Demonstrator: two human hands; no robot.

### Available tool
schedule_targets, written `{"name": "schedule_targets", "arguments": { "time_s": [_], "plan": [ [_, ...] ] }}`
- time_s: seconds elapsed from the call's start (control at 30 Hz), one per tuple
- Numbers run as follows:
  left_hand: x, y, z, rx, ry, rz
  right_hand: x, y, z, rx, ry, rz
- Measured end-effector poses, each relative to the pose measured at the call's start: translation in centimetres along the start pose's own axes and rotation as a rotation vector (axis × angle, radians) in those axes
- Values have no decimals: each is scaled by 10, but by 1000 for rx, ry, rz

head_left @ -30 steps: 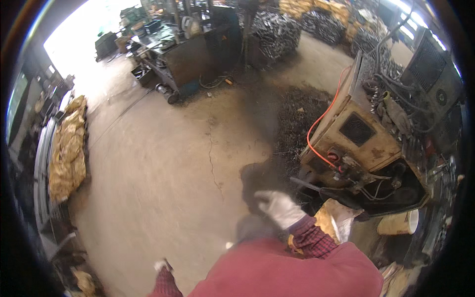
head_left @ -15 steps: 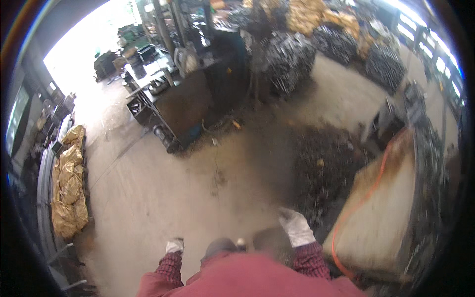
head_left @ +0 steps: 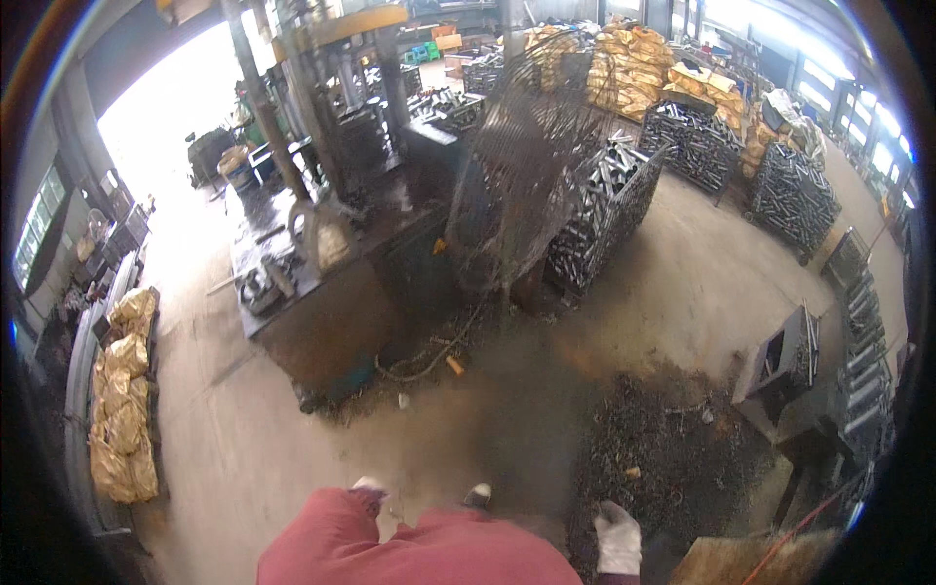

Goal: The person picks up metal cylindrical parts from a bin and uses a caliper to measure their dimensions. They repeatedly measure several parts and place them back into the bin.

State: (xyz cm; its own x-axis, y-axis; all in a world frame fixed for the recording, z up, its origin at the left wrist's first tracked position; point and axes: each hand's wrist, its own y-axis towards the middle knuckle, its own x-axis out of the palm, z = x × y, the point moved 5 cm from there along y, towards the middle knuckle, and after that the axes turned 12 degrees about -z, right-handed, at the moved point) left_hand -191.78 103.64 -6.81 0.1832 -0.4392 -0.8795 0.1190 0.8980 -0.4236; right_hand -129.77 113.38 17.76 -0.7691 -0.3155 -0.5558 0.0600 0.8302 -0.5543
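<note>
My right hand, in a whitish work glove with darkened fingertips, hangs beside my red clothing. Its thumb stands a little apart from loosely bent fingers, and nothing shows in it. Below it spreads a dark heap of metal scraps on the floor. My left hand, also in a pale glove, is mostly hidden by the red sleeve; its fingers cannot be made out. Ahead stands a dark metal workbench with metal parts on top. Beside it is a wire-mesh fan guard, and behind that a crate of metal tubes.
Gold-coloured sacks line the left side. A hose lies at the bench's foot. On the right are an open metal box and a rack of cylinders. More crates of parts stand at the back.
My view has moved forward, so the bench, fan guard and crates look closer. My right hand now hangs lower and nearer the scrap heap; the left hand is more covered by the sleeve.
</note>
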Motion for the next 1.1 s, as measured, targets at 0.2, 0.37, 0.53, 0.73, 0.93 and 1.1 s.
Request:
{"name": "schedule_targets", "arguments": {
  "time_s": [0.2,0.37,0.53,0.73,0.93,1.1],
  "plan": [
    [-148,462,196,217,255,-335,-130,166,-1,80,148,244],
    [-238,618,438,799,-67,169,-240,350,-55,-71,76,232],
    [-381,764,535,613,418,124,-427,498,-213,-559,-218,325],
    [-470,959,573,557,397,302,-590,723,-289,-500,-282,255],
    [-470,1209,612,287,-123,-90,-680,938,-173,-13,-619,327],
    [-584,1367,743,541,-112,-2,-803,960,-28,442,-379,-72]
  ]
}}
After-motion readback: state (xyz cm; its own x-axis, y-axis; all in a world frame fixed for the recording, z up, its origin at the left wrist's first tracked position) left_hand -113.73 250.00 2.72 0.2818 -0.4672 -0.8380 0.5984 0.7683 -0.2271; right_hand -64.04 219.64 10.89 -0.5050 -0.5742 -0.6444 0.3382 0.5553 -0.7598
